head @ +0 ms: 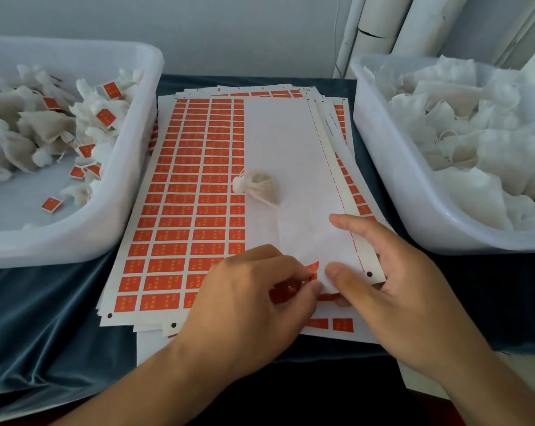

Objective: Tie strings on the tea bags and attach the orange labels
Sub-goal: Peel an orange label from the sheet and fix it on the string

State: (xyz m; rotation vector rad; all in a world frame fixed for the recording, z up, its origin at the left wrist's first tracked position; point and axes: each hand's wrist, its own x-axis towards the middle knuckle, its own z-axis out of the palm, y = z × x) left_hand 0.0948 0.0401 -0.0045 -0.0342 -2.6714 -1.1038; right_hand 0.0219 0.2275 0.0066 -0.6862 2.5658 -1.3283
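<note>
Now left hand [244,299] on orange label [312,269].

Tied tea bag [258,186]: small, off-white, gathered at a knotted neck pointing left, lying on its side on the bare white part of the label sheet [195,192], well beyond both hands. Sheet: rows of orange labels across its left part, stripped white backing on the right, topmost of a loose stack. One orange label [311,269]: partly peeled, curled upward, pinched at the left hand's fingertips, just left of the right thumb. Labelled bags [45,124]: heaped far left of the hands. Unlabelled bags [463,130]: heaped far right.
</note>
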